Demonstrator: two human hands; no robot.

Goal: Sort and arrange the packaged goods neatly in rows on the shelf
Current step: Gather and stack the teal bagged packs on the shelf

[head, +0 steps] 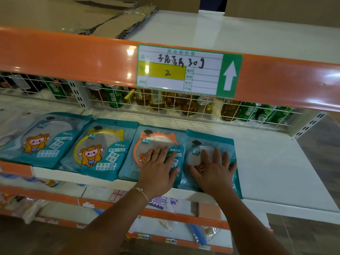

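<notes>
A: Grip state, quick?

B: Both released. Left hand (pixel 159 169) lies flat, fingers straight, on the orange-ring mirror pack (pixel 147 151). Right hand (pixel 214 169) is flat with fingers spread on the clear-ring mirror pack (pixel 207 142). Pressing, not grasping.

A: Where are the goods?

B: Four teal pouches in one row on the white shelf (pixel 266 162). Outward of the left hand sits the yellow-ring mirror pack (pixel 103 150), and beyond that the grey-ring mirror pack (pixel 46 137). The two pressed packs touch, their edges slightly overlapping between the hands. Outward of the right hand there's just bare shelf.

A: The step?

B: Looks like squaring the last two packs. My call: keep palms flat and slide, don't lift. Line up the near edges with the shelf lip and take out the overlap. The film looks slick, so light, even pressure, or a pouch skids past its neighbour. The far-left packs sit skewed and probably need straightening next.

A: Containers?

B: Each pouch holds one round mirror, its ring showing through the clear window. Beyond the fingertips, a wire grid (pixel 165 103) backs the shelf; behind it are green cans (pixel 115 98) and amber bottles (pixel 189 105). Above the hands is an orange rail with a handwritten price tag (pixel 187 70). Lower shelves hold mixed items, too blurred to name.
</notes>
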